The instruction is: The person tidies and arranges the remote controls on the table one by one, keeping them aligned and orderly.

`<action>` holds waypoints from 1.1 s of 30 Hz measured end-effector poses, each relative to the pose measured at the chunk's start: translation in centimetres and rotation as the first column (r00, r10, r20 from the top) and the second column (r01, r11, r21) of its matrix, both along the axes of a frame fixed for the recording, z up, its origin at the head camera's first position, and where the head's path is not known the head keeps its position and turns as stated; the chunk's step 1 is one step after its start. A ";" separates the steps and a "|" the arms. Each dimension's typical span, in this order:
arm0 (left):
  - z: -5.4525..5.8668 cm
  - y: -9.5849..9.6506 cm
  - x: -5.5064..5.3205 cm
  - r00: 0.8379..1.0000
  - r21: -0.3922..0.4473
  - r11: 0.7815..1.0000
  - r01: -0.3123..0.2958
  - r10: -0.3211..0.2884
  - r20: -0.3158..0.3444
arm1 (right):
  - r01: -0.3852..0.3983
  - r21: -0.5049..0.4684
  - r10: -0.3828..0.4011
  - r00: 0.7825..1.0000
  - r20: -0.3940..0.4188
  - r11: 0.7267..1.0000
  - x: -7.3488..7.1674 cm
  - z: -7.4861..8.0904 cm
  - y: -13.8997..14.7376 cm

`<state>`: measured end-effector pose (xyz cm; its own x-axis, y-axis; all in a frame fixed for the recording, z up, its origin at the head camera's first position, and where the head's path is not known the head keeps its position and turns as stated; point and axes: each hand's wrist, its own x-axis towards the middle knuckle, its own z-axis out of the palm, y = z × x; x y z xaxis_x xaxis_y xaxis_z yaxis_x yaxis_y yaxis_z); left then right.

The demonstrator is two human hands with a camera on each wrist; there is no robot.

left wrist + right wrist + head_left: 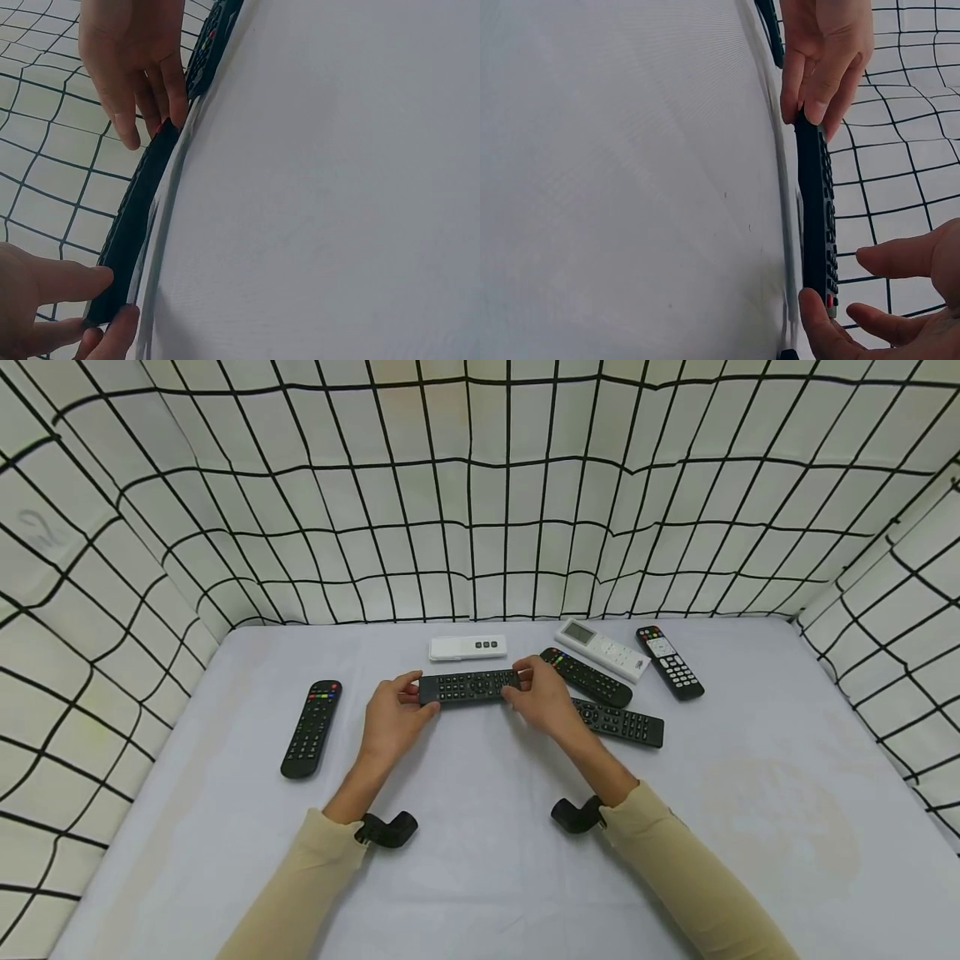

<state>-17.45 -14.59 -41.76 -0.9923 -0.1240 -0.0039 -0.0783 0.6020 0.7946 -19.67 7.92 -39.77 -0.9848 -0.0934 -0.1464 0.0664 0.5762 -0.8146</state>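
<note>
A black remote control [471, 687] is held crosswise between both hands, its buttons facing up in the head view. At its left end my left hand [392, 718] pinches it between thumb and fingers. My right hand [546, 700] holds the other end, where a red button shows in the right wrist view; one finger [896, 259] is lifted off the remote there. Close beside the right hand lie a black remote with coloured buttons [588, 678] and another black remote [626, 724], partly hidden by the hand and wrist.
A small white remote [465, 647] lies behind the held one. Further right are a white remote with a display [602, 649] and a black remote with white buttons [670, 663]. Another black remote [311, 729] lies at left. Black netting [487, 522] over white sheeting encloses the white-covered table [480, 877].
</note>
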 end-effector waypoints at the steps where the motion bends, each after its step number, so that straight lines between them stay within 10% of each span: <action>1: 0.0 0.0 0.0 1.000 0.002 1.000 -0.001 0.001 0.005 | 0.003 -0.009 -0.003 1.000 -0.011 1.000 0.0 0.0 0.0; 33: 0.4 0.3 2.3 0.999 0.143 0.990 -0.015 0.010 0.036 | 0.083 -0.245 -0.105 0.991 -0.079 0.966 -1.4 -0.1 0.4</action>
<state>-15.15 -14.26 -41.39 -0.9896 -0.1320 -0.0574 -0.1145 0.4806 0.8694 -21.07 8.28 -39.85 -0.9989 -0.0211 -0.0409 0.0306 0.3574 -0.9335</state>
